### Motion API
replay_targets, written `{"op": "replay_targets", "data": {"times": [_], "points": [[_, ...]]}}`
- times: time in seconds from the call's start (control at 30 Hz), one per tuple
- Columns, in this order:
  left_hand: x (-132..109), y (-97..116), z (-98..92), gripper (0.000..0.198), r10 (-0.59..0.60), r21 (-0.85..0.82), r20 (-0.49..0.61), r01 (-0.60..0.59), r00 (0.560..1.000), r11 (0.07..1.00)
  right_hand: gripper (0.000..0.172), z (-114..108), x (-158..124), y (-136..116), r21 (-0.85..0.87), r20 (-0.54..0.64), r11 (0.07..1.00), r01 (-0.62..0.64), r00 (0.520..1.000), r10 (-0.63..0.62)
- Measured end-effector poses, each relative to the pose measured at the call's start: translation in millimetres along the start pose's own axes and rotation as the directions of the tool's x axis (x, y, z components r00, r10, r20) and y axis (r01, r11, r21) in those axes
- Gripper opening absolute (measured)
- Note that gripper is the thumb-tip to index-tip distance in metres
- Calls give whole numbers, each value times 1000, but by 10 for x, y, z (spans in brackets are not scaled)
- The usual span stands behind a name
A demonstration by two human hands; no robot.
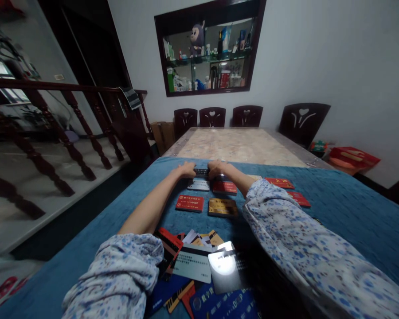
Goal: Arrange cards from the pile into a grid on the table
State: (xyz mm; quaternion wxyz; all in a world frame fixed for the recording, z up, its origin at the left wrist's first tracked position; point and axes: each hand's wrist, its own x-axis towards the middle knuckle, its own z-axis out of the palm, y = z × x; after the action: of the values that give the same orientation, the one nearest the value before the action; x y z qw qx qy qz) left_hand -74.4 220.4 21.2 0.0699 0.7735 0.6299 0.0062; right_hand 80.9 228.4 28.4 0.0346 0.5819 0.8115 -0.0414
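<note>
Seeing a loose heap of cards (199, 271) nearest, spreading untidily across the bottom centre of the frame, over a blue cloth (346, 201) on the worktop (229, 144). Mixing blue, orange, black, yellow and pale cards there. Near the middle of the frame, touching one end of a dark stack (202, 173) with the left hand (187, 169) and the opposite end with the right hand (217, 168). Bracketing that stack between both hands; not being able to tell whether either grip is pinching or only pressing.

Judging by the layout, apparently standing partway through. Showing squared piles already: a silver stack (198, 184) and a back red stack (224, 188) just below the hands, then a front red stack (189, 204) and a gold stack (222, 207); right of centre, showing two more red piles (280, 183). Leaving the lower heap unstacked.

Reading "数字货" and "DCEP" on a blue card (224, 305) at the bottom edge; reading "DCEP" again on the front red stack. Making out Chinese characters, too small for reading, on a pale green card (191, 263). Losing detail on a silver card (228, 277) to glare.
</note>
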Motion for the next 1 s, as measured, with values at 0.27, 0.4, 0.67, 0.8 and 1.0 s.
{"op": "replay_targets", "data": {"times": [0.27, 0.4, 0.67, 0.8, 1.0], "points": [[-275, -87, -81, 51, 0, -62, -83, -5, 997, 998, 54, -100, -137, 44, -107, -7, 992, 59, 998, -60], [-428, -129, -124, 60, 10, -78, -142, -21, 990, 997, 52, -141, -226, 45, -111, -85, 985, 130, 987, -140], [-908, -139, -82, 45, 77, -98, -285, -109, 955, 989, 31, -200, -637, -120, -120, -226, 967, 225, 942, -247], [-1171, -141, -28, 36, 83, -107, -295, -119, 952, 987, 26, -196, -846, -226, -130, -263, 959, 251, 924, -277], [-1555, -180, 2, 26, 78, -105, -307, -115, 948, 988, 27, -192, -1149, -392, -118, -292, 942, 313, 896, -335]]}}
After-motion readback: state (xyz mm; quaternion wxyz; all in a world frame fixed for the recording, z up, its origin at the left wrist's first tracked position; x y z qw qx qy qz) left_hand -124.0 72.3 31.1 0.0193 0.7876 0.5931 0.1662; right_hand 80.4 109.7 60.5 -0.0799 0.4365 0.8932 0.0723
